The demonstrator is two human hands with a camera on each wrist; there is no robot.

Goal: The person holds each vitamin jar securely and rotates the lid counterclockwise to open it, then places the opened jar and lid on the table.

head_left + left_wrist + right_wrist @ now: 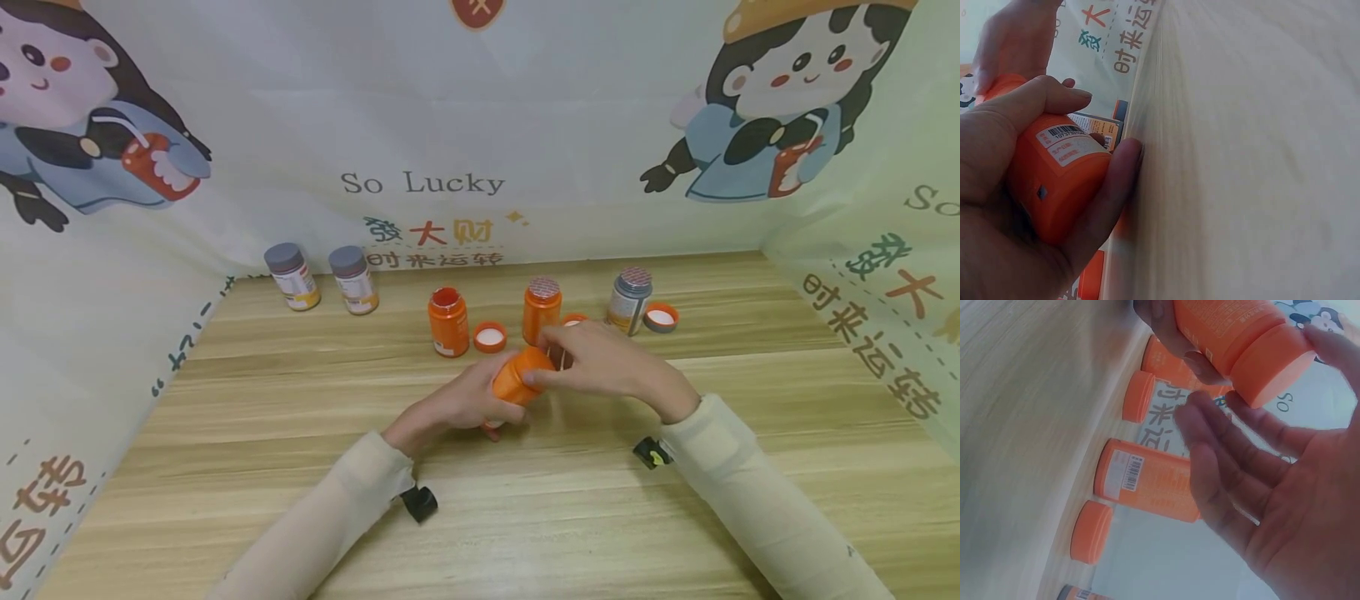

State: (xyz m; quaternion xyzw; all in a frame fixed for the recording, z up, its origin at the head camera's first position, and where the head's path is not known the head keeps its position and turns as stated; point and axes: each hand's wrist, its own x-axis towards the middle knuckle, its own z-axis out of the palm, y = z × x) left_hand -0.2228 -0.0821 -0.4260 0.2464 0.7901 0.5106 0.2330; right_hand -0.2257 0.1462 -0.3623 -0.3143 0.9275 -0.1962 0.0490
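Note:
My left hand point(471, 395) grips an orange bottle point(512, 385), tilted with its capped end up toward the right. In the left wrist view the thumb and fingers wrap the bottle body, and its white barcode label point(1071, 142) shows. My right hand point(611, 360) pinches the orange cap point(1274, 365) on that bottle between thumb and index finger. Its other fingers curve loosely below the cap, as the right wrist view shows. Behind the hands stand an orange bottle with its top uncovered point(448, 323) and another with a patterned seal over its mouth point(542, 310).
An orange cap point(490, 337) lies upturned between those two bottles; a second cap point(575, 320) is partly behind my right hand. Right of it are a grey sealed bottle point(630, 302) and its upturned cap point(661, 317). Two grey-capped bottles point(292, 277) point(354, 281) stand back left, before a printed cloth.

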